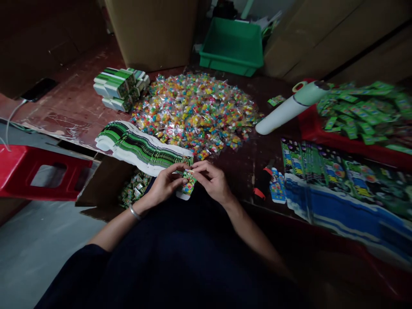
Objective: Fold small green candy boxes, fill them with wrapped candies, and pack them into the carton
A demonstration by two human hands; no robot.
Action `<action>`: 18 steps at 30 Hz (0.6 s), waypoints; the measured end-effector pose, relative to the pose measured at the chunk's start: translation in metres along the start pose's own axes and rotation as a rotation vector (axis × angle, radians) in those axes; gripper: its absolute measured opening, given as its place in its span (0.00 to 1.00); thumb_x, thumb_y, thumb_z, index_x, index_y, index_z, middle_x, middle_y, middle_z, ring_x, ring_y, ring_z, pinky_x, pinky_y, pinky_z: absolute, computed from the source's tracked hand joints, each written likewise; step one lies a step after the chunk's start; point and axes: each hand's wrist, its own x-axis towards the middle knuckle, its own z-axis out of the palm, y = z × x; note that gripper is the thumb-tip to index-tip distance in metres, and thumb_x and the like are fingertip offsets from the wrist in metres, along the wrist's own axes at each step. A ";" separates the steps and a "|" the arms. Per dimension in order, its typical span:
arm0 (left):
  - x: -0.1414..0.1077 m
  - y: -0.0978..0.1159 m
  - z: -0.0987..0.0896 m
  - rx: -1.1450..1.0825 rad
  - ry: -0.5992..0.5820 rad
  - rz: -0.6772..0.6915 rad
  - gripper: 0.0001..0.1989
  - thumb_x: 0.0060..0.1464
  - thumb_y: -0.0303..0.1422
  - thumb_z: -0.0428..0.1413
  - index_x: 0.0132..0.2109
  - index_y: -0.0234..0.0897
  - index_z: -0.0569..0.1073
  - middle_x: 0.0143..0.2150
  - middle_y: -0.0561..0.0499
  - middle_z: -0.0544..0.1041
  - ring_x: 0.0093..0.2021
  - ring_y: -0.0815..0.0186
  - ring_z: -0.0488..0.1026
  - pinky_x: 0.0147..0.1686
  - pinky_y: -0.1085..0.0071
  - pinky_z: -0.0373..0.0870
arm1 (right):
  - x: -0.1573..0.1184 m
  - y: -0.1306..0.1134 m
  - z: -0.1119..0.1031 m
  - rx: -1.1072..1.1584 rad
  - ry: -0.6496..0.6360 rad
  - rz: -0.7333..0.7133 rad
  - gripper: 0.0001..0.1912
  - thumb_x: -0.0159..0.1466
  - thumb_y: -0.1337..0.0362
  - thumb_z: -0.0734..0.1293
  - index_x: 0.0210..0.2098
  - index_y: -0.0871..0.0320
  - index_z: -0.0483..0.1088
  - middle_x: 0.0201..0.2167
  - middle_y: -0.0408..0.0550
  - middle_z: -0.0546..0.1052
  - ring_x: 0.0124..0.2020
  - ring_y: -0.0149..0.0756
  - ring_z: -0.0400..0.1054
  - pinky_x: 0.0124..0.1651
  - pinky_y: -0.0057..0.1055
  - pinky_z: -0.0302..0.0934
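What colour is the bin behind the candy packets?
Plain green; it shows in the head view, the open bin beyond the packets.

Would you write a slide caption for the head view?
Left hand and right hand hold a small printed carton before a heap of bagged multicoloured candies.

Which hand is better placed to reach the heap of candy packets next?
Probably the right hand: its fingers lie just short of the candy packets, while the left hand could keep hold of the small carton.

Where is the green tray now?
In the head view, the green tray is at the top, right of centre, behind the candy pile and right of a carton.
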 end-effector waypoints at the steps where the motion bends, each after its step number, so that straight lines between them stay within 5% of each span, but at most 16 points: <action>1: 0.001 0.000 -0.002 -0.007 0.014 -0.011 0.20 0.52 0.37 0.70 0.48 0.36 0.75 0.44 0.49 0.76 0.36 0.69 0.74 0.37 0.73 0.73 | 0.005 0.005 -0.006 -0.008 0.003 0.054 0.13 0.70 0.50 0.69 0.39 0.52 0.77 0.41 0.49 0.81 0.41 0.41 0.79 0.39 0.35 0.72; 5: 0.006 -0.002 -0.009 0.056 0.139 0.020 0.21 0.48 0.37 0.73 0.39 0.36 0.70 0.36 0.55 0.70 0.35 0.71 0.70 0.33 0.77 0.69 | 0.034 0.035 -0.029 -0.388 0.238 0.227 0.16 0.67 0.48 0.69 0.39 0.55 0.75 0.37 0.51 0.80 0.33 0.41 0.75 0.39 0.38 0.71; 9: 0.011 -0.003 -0.014 0.033 0.214 0.030 0.24 0.49 0.38 0.71 0.47 0.38 0.69 0.38 0.55 0.71 0.33 0.71 0.70 0.31 0.77 0.70 | 0.055 0.060 -0.034 -0.724 0.210 0.276 0.15 0.61 0.50 0.74 0.35 0.55 0.74 0.41 0.55 0.79 0.38 0.45 0.74 0.43 0.40 0.68; 13: 0.012 -0.001 -0.016 -0.061 0.186 -0.027 0.31 0.50 0.40 0.69 0.58 0.40 0.67 0.49 0.49 0.75 0.35 0.66 0.76 0.36 0.66 0.79 | 0.056 0.069 -0.031 -0.601 0.232 0.206 0.15 0.63 0.50 0.72 0.29 0.54 0.72 0.34 0.48 0.77 0.34 0.41 0.71 0.41 0.36 0.66; 18: 0.015 -0.001 -0.015 0.072 0.108 -0.050 0.20 0.52 0.41 0.68 0.47 0.35 0.75 0.43 0.49 0.80 0.43 0.61 0.77 0.45 0.67 0.75 | 0.045 0.042 -0.036 -0.254 0.533 0.072 0.15 0.67 0.50 0.69 0.32 0.54 0.72 0.30 0.44 0.78 0.33 0.39 0.72 0.41 0.35 0.67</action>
